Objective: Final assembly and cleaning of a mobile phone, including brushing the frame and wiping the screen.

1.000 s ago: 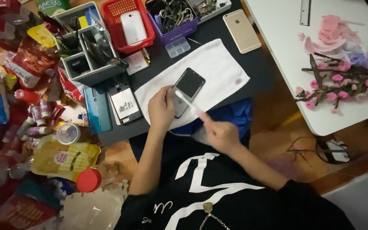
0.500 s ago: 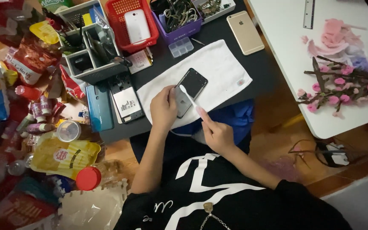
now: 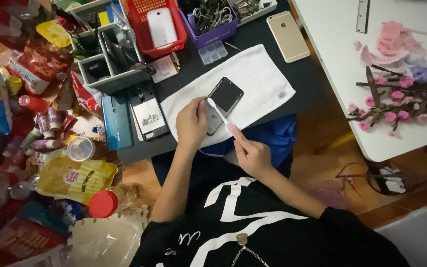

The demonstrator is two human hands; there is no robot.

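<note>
Shifted slightly rightward in view since half a second ago, with hands and phone holding the same arrangement on the cloth. Left hand (image 3: 191, 123): fingers curled down over the near-left end of a dark smartphone (image 3: 222, 102), a flat glossy black slab with rounded corners, lying tilted on a white towel (image 3: 253, 84) of soft woven texture spread on the black matte desk (image 3: 312, 74). Right hand (image 3: 251, 154): closed in a pinch around the pink handle end of a slim toothbrush (image 3: 222, 116), its white stem slanting up-left so the head rests on the phone near the left fingers. Far of the towel: a small clear plastic compartment box (image 3: 212, 52), a gold smartphone (image 3: 287, 36) face down, a purple bin (image 3: 213, 20) of tangled metal tools, a red mesh basket (image 3: 144, 29) holding a white phone (image 3: 161, 27). Left of the towel: a grey organiser tray (image 3: 107, 69), an opened phone body (image 3: 148, 115) with pale battery exposed, a teal phone back (image 3: 116, 121). Far left: crinkled snack packets (image 3: 72, 178) and a red bottle cap (image 3: 103, 203) on the floor. Right: a white table (image 3: 342, 59) carrying pink artificial blossoms (image 3: 401, 104) on dark twigs.
</note>
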